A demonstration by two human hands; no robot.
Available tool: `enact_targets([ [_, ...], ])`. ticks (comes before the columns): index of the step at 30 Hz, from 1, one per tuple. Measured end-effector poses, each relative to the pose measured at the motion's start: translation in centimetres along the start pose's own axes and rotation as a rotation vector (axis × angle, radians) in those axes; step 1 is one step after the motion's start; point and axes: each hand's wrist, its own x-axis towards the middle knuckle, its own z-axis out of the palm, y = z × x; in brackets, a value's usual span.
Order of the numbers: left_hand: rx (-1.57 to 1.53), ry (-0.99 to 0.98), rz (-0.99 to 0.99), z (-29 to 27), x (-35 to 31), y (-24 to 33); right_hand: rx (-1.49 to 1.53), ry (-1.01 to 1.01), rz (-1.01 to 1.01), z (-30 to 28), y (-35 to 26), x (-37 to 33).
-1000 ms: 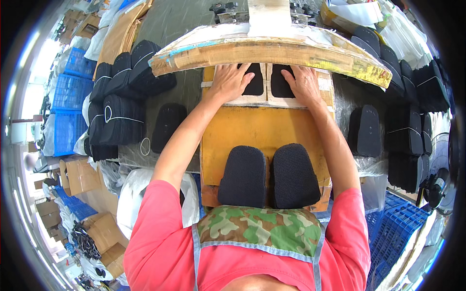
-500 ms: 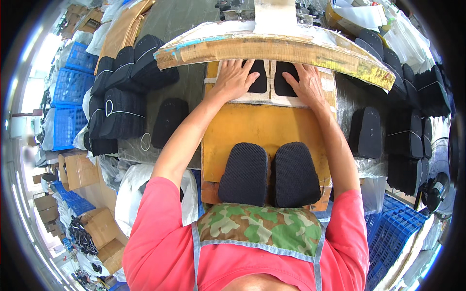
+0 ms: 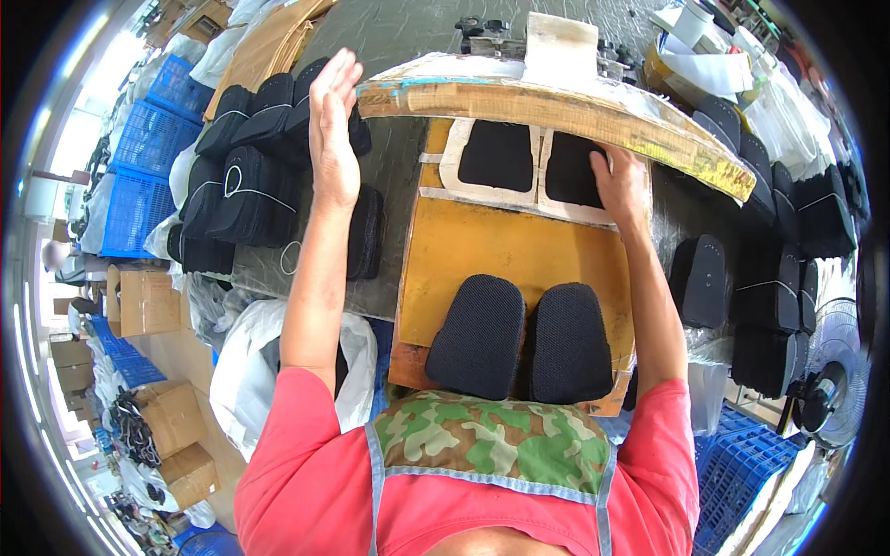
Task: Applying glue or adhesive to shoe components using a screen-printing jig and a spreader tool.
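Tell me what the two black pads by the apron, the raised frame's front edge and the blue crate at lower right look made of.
Black pads: seemingly mesh fabric on top, matte, from the fine woven-looking texture; their cores don't show.
Frame's front edge: apparently wood, worn and paint-stained, with brownish grain lines.
Blue crate: likely moulded plastic, smooth, judging by its open lattice walls.

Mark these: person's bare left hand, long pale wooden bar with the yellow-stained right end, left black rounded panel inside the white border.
Left hand (image 3: 335, 148), head view: middle of the hand.
Wooden bar (image 3: 556, 113), head view: middle of its front face.
Left black panel (image 3: 498, 157), head view: centre of its surface.
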Motion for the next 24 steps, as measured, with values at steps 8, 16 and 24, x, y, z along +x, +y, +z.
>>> enact_targets([
  [8, 0.110, -0.280, -0.028, -0.5, -5.5, 0.5, 0.353, 0.378, 0.352, -12.7, 7.7, -0.4],
  [16, 0.204, -0.275, -0.206, 0.4, -13.8, -6.4, -0.024, -0.001, -0.208, -5.5, -2.1, 8.7],
  [24, 0.047, -0.184, -0.266, 0.6, -13.9, -6.2, -0.179, -0.257, -0.465, -0.8, -4.9, 8.1],
])
